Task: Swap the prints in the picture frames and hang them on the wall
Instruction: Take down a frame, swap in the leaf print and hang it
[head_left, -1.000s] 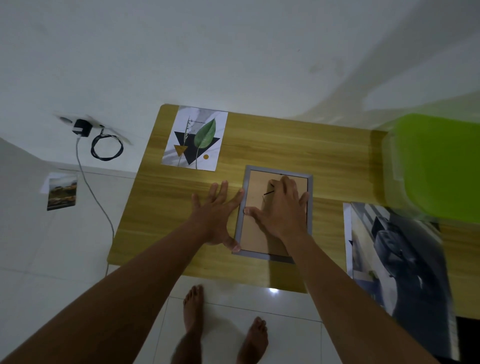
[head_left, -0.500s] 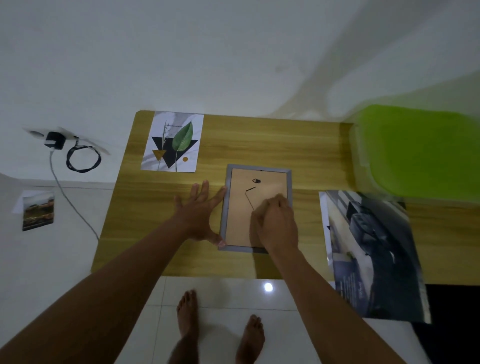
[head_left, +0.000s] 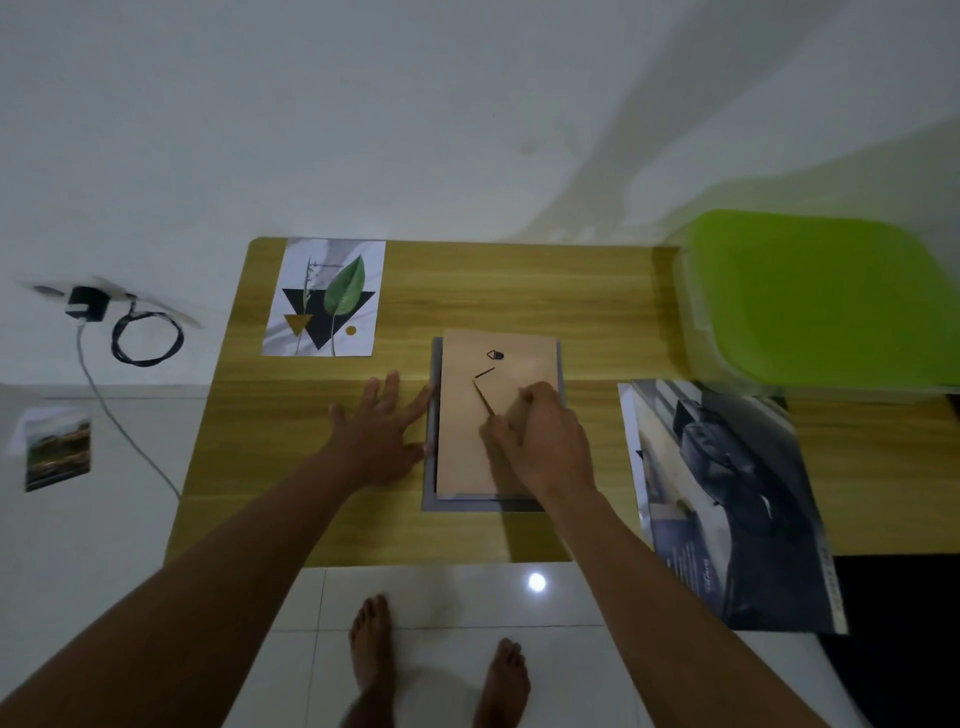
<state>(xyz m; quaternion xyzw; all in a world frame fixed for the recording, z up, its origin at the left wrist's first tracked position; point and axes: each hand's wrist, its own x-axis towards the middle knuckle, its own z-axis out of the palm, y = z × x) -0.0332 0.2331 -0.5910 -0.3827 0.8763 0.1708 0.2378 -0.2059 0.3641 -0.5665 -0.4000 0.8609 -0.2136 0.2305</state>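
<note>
A grey picture frame (head_left: 429, 503) lies face down in the middle of the wooden table (head_left: 519, 291). Its brown backing board (head_left: 467, 447) now sits raised out of the frame and overlaps the frame's far edge. My right hand (head_left: 540, 441) pinches the board's fold-out stand flap. My left hand (head_left: 384, 431) lies flat on the table, fingers spread, with its fingertips against the frame's left edge. A leaf print (head_left: 324, 299) lies loose at the table's far left. A large dark print (head_left: 727, 499) lies at the right and hangs over the front edge.
A green plastic lid (head_left: 821, 296) covers the table's far right corner. On the left, a charger with a coiled cable (head_left: 145, 338) hangs on the wall, and a small photo (head_left: 57, 449) lies lower down. My bare feet (head_left: 436, 660) stand on white tiles below the table.
My right hand went from lying flat on the backing to pinching its stand flap, and the board has lifted out of the frame. My left hand stayed beside the frame's left edge.
</note>
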